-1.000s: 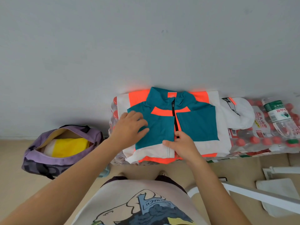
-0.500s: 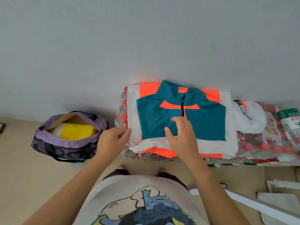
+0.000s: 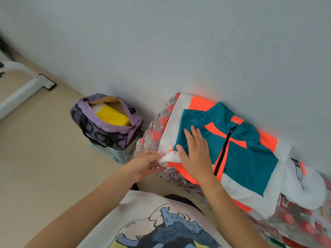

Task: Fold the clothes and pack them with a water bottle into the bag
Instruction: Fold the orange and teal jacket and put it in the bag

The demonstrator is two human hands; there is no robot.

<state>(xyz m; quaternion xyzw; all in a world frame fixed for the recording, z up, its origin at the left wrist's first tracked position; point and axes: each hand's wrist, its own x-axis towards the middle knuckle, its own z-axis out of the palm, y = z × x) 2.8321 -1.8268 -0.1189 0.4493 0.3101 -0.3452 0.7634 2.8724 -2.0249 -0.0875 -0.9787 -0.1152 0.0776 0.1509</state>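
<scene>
A: Where is the jacket?
B: The folded teal, orange and white zip jacket [image 3: 231, 149] lies flat on shrink-wrapped red-capped bottle packs [image 3: 157, 133] against the wall.
A: Hands?
B: Right hand [image 3: 197, 154] presses it with flat, straight fingers. Left hand [image 3: 143, 165] touches its white corner; whether it is pinching, I cannot tell.
A: Bag?
B: The purple fabric bag [image 3: 107, 129] stands unzipped on the floor, just beside the packs, with a yellow item [image 3: 112, 116] inside.
</scene>
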